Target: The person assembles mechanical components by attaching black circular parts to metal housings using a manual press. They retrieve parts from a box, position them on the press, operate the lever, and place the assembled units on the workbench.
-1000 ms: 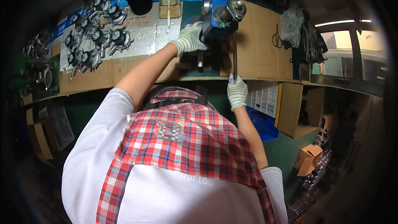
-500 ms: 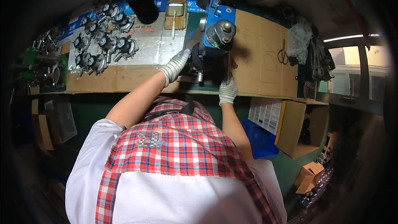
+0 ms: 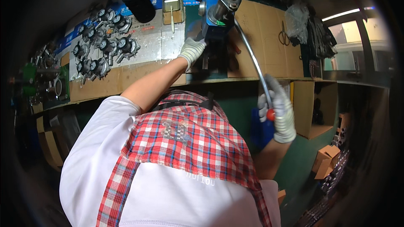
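A blue arbor press stands at the bench's front edge, its lower part in dark shadow. Its long metal lever slants down toward me and ends in a red knob. My right hand, in a striped glove, is closed round the lever just above that knob, out past the bench edge. At the press's left side, under the blue head, is my left hand, also gloved. Its fingers curl in against a dark part there; their tips are hidden, and what they hold cannot be made out.
Several metal housings with black round tops stand at the left of the bench. Behind are a black cylinder and a tray with a brush. Scissors lie on cardboard at right. Below the bench edge stands an open carton.
My right hand has swung the lever out from beside the press, toward me and to the right. The left hand has shifted slightly right, closer under the press head.
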Available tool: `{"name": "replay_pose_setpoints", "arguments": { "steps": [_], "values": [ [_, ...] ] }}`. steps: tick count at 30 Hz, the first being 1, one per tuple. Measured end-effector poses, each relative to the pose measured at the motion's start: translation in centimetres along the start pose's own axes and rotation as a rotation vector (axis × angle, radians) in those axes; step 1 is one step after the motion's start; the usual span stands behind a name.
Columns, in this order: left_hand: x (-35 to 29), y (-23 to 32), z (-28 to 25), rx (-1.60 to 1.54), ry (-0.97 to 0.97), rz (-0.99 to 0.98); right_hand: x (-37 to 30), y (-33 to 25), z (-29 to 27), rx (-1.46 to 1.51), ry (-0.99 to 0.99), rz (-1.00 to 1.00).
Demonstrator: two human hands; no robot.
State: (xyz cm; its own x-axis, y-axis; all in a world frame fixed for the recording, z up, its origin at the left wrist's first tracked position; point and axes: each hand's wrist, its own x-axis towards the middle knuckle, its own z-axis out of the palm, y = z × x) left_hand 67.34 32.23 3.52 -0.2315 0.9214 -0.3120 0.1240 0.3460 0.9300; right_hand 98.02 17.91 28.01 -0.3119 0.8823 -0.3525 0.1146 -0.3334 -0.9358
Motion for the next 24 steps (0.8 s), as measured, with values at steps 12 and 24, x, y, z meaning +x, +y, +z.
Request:
{"name": "replay_pose_setpoints", "arguments": {
  "steps": [12, 24],
  "values": [
    [-8.9, 3.6, -10.7, 0.253, -0.018, -0.023, 14.7, 12.1, 14.4, 0.296, 0.023, 0.322],
    [-14.0, 6.2, -27.0, -0.458, -0.286, -0.081, 13.6, 4.7, 26.4, -0.504, 0.238, -0.826]
  ]
}}
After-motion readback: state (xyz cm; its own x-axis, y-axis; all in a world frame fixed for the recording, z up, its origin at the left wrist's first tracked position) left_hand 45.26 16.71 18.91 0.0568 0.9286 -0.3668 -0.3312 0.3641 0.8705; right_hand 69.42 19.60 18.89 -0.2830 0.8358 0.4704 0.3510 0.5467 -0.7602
